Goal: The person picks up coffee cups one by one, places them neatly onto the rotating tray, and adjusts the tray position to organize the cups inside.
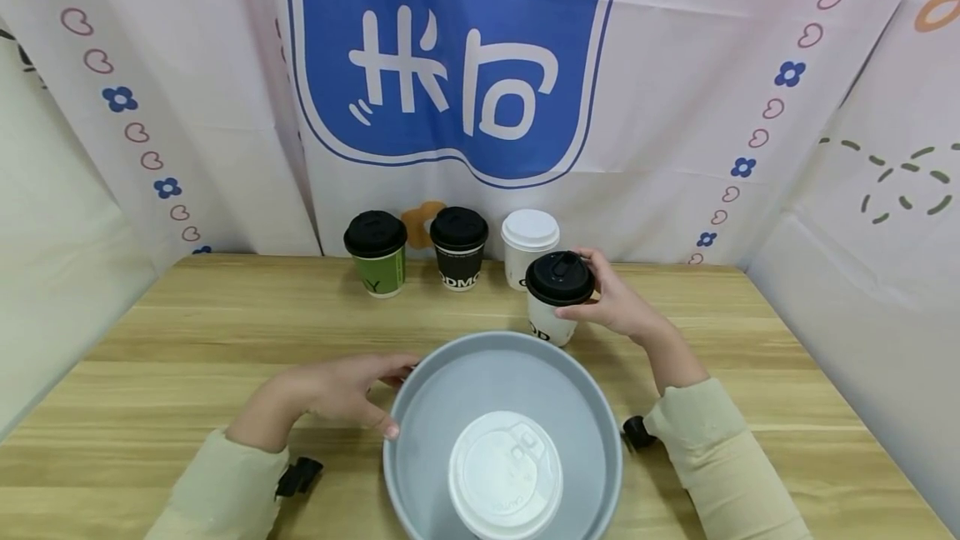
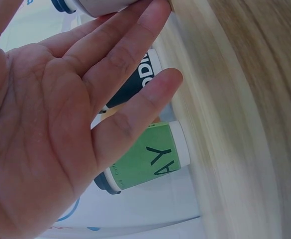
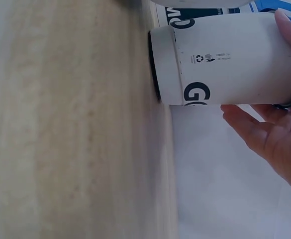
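My right hand (image 1: 618,307) grips a white paper cup with a black lid (image 1: 551,319), thumb on one side and fingers round the other. Upright behind the tray, the cup shows dark lettering low on its wall (image 3: 230,59). At the left rim of a round grey tray (image 1: 442,415), my left hand (image 1: 341,394) has its thumb at the edge and its fingers extended, holding nothing. A white-lidded cup (image 1: 506,473) stands inside the tray, seen from above. In the left wrist view the palm and straight fingers overlap a green cup (image 2: 145,157).
Along the back of the wooden table (image 1: 225,332) stand a green cup with a black lid (image 1: 381,272), a black cup (image 1: 459,265) and a white cup with a white lid (image 1: 519,263). A printed curtain (image 1: 645,215) hangs right behind them.
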`<state>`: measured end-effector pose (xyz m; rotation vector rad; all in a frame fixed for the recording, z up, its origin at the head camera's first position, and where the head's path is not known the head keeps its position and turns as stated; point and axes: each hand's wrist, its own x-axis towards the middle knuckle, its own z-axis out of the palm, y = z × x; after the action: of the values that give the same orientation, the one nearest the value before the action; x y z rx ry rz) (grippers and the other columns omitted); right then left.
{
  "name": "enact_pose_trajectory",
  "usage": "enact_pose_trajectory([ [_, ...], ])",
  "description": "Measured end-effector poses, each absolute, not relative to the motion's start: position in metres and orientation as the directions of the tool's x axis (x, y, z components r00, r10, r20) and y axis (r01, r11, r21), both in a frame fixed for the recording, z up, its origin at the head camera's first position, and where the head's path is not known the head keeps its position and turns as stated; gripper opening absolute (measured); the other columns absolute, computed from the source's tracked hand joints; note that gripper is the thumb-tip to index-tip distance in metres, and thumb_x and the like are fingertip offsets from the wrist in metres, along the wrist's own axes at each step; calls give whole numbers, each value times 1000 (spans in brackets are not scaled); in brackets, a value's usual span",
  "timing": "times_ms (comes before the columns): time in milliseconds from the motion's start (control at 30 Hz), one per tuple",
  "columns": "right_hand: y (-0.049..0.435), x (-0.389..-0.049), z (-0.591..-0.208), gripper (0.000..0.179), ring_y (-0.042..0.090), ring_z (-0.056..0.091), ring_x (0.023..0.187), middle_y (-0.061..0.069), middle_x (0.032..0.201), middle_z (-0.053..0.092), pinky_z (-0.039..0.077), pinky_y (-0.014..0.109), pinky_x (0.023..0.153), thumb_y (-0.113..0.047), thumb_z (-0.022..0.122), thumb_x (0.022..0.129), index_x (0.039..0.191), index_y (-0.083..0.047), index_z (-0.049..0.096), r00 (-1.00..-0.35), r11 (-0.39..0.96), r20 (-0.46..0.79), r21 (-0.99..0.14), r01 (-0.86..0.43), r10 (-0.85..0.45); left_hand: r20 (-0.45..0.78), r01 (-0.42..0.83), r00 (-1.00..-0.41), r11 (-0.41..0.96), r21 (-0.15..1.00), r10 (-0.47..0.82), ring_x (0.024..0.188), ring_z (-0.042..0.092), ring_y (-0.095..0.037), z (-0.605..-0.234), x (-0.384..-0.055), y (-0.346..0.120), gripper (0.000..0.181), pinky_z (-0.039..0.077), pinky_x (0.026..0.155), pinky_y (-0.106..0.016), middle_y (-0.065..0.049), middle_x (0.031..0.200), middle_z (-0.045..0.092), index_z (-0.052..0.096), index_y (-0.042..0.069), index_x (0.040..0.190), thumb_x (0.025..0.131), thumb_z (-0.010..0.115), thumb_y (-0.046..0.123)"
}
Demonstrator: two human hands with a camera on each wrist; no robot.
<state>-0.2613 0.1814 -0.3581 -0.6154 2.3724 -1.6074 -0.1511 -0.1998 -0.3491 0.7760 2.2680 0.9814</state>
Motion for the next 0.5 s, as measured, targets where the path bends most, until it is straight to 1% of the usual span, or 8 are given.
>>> enact_pose_trajectory([
  [200,185,-261,-356,89,40,41,138,20,151,38,44,50,107,-4,80,80,149,-10,23,-895,307,86,-921,-238,-437,-256,280,-689,575,769,678,134,49,-38,-349,-152,-200,91,35,114,-62,-13,145,53,35,8,153,78,82,28],
  [333,187,-261,-355,88,40,44,136,18,151,38,50,42,101,-3,79,81,149,-9,22,-896,281,118,-925,-256,-428,-263,271,-690,577,770,674,134,49,-37,-350,-151,-200,91,35,115,-61,-12,146,53,36,8,153,78,82,28],
  [400,187,-260,-354,87,37,46,133,18,151,40,52,36,97,-2,78,82,149,-10,23,-897,261,141,-927,-268,-420,-260,273,-687,572,773,679,134,49,-37,-350,-151,-200,91,35,114,-60,-12,146,52,36,7,153,78,82,28],
  [500,190,-259,-352,86,27,51,127,18,149,42,55,27,91,1,76,82,149,-9,24,-897,232,178,-929,-289,-404,-254,277,-682,564,778,686,134,49,-38,-350,-151,-200,90,35,114,-61,-13,146,52,35,7,153,79,82,28],
])
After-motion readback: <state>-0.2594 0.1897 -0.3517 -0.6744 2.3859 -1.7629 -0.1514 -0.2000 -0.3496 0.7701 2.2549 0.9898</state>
